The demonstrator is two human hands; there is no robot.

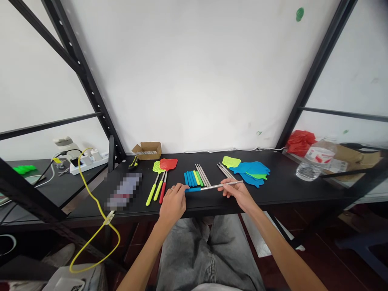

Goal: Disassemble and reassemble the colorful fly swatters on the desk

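My left hand [173,200] pinches the blue grip end of a telescopic swatter rod [209,187] that lies across the front of the black table [281,190]. My right hand [238,193] is closed on the rod's silver shaft near its far end. Just behind the rod lies a row of blue, yellow and green handles [192,178] with bare silver rods [202,174] beside them. A pile of blue and yellow-green swatter heads [251,169] sits to the right. Three finished swatters [160,182], with yellow and red heads, lie to the left.
A small open cardboard box [147,150] stands at the back. A water bottle [315,159] and red bag [300,141] are on the right. A power strip [87,159] and yellow cable [91,198] are on the left. Black shelf posts frame the table.
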